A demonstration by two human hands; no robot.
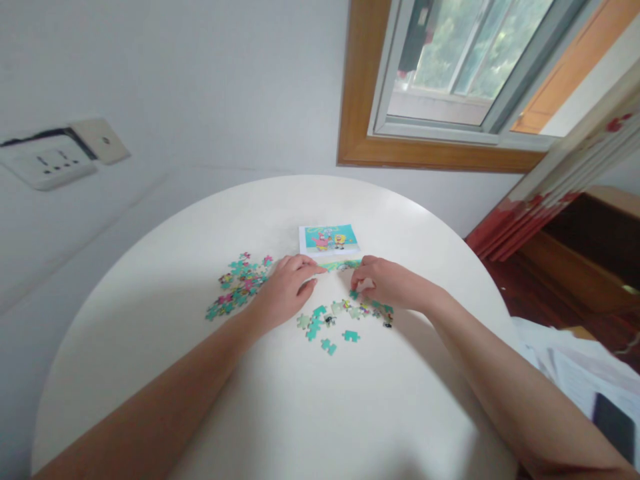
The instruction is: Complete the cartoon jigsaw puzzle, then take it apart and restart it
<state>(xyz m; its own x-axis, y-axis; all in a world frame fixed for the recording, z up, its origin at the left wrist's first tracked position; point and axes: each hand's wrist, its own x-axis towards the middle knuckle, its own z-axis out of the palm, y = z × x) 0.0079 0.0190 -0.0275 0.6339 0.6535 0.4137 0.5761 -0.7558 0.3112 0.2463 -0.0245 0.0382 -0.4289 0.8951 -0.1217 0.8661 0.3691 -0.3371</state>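
Observation:
My right hand [380, 280] is bent over the table, its fingers pinched on a teal puzzle piece [354, 294]. Left of it, my left hand [290, 283] rests with fingers stretched out, fingertips at the left end of a joined puzzle strip [337, 267]. The strip lies just below a picture card [330, 240] showing a pink and a yellow cartoon figure; both hands partly cover it. Nearer me lie loose pieces, among them a teal piece [351, 336] and another one [329, 347]. A heap of mixed pieces [240, 283] sits beside my left hand.
The round white table [300, 413] stands against a wall with a socket [55, 160] at left and a wood-framed window [440, 153] at right. Papers [575, 373] and a dark phone-like object [614, 423] lie beyond the table's right edge, below a red-and-white curtain [520, 220].

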